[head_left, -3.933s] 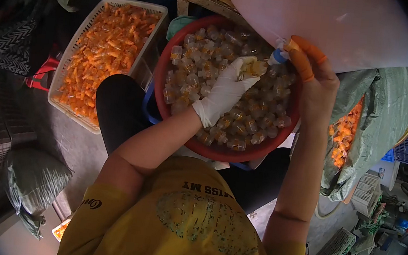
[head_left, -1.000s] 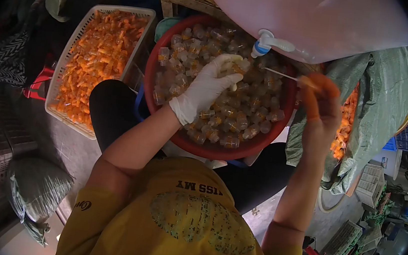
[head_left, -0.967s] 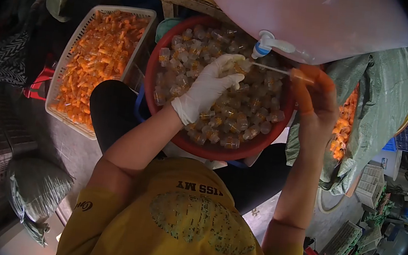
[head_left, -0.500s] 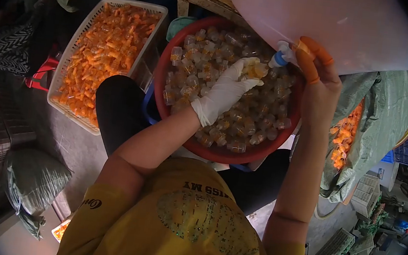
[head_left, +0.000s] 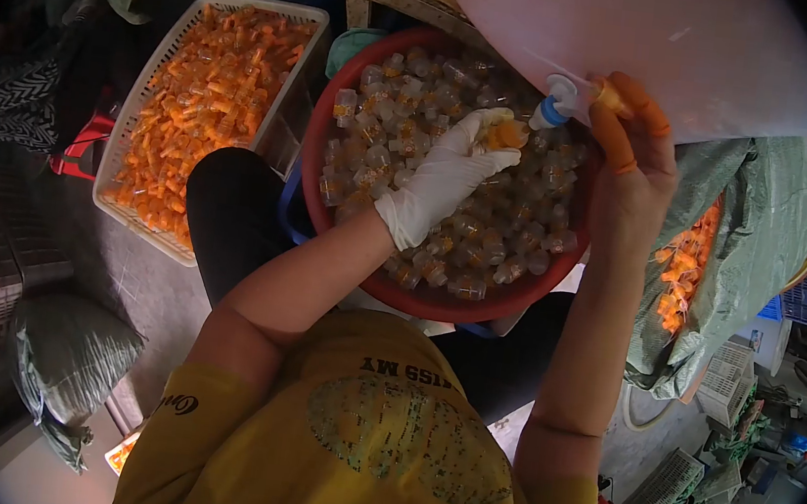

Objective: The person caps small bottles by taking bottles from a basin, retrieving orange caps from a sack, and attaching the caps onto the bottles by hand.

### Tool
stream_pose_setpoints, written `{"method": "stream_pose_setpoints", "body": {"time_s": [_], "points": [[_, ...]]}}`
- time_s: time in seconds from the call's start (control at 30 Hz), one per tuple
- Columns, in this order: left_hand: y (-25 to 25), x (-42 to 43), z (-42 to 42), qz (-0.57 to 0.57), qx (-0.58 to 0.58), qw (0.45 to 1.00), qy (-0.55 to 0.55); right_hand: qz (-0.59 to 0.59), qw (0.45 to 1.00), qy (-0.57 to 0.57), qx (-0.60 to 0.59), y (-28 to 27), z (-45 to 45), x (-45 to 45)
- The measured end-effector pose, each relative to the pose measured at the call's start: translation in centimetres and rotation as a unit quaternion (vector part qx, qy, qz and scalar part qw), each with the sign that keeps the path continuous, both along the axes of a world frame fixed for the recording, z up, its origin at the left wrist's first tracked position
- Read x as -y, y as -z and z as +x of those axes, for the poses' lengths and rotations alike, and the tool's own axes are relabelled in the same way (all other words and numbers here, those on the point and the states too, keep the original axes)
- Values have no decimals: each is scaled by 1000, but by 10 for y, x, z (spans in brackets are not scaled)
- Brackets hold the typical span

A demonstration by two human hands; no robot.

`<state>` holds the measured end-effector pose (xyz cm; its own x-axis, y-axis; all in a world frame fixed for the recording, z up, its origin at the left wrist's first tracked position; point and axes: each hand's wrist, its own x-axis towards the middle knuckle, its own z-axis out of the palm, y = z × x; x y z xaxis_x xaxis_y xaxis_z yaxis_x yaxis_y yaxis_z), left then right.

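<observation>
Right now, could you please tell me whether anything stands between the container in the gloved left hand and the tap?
Nothing visible stands between the container in the left hand and the tap; the right hand is on the tap's far side. Depth is uncertain from this view.

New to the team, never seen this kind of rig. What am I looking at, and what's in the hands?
No robot here: one camera on a person's head, looking down past their shirt at their own hands. All the pictures come from it.

The left hand, white-gloved, holds a small orange-and-clear plastic container over a round red tub full of small clear containers. The right hand, with orange-covered fingers, pinches a small yellowish piece, too blurred to name. It is beside a blue-and-white tap on a large pale bulging vessel.

On the person's left, a white plastic basket holds orange-and-clear pieces.
</observation>
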<state>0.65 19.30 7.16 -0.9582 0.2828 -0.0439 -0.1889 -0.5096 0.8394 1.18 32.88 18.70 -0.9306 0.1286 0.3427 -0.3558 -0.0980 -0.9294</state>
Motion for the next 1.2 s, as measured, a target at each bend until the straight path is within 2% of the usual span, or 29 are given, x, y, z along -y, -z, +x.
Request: {"method": "stream_pose_setpoints", "body": {"time_s": [0.13, 0.23, 0.3, 0.33, 0.43, 0.53, 0.63, 0.73, 0.9, 1.1, 1.2], "points": [[-6, 1, 7, -62, 22, 998, -19, 93, 993, -15, -75, -3, 21, -5], [-2, 12, 16, -122, 47, 991, 4, 360, 930, -73, -14, 12, 37, -28], [-11, 26, 26, -168, 97, 981, 14, 454, 890, 7, -42, 32, 41, -52], [-14, 34, 28, -150, 117, 981, 40, 497, 865, 47, -54, 36, 44, -58], [-15, 48, 38, -78, 174, 974, 123, 491, 869, 45, -42, 25, 57, -66], [-12, 47, 43, 19, 206, 958, 198, 410, 912, -16, -16, 16, 70, -56], [-19, 53, 44, 64, 211, 952, 211, 450, 890, -38, -67, 1, 79, -63], [-26, 58, 46, 52, 196, 956, 211, 437, 894, 23, -96, -13, 80, -73], [-47, 53, 53, 46, 231, 926, 295, 442, 889, -77, -93, -13, 90, -50], [-39, 45, 59, 58, 173, 928, 324, 432, 884, -144, -109, -12, 90, -44], [-40, 46, 54, 67, 146, 935, 317, 415, 901, -66, -110, -25, 90, -55]]}}
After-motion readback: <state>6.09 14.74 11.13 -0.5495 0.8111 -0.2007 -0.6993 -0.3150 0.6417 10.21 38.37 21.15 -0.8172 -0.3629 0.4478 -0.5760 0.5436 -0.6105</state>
